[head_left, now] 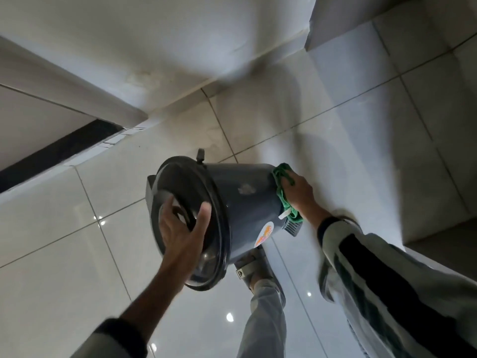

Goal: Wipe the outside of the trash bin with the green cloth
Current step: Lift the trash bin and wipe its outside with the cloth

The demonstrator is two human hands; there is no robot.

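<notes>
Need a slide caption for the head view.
Left hand steadies the lid of the tipped bin while the right hand holds the cloth against its base.
</notes>
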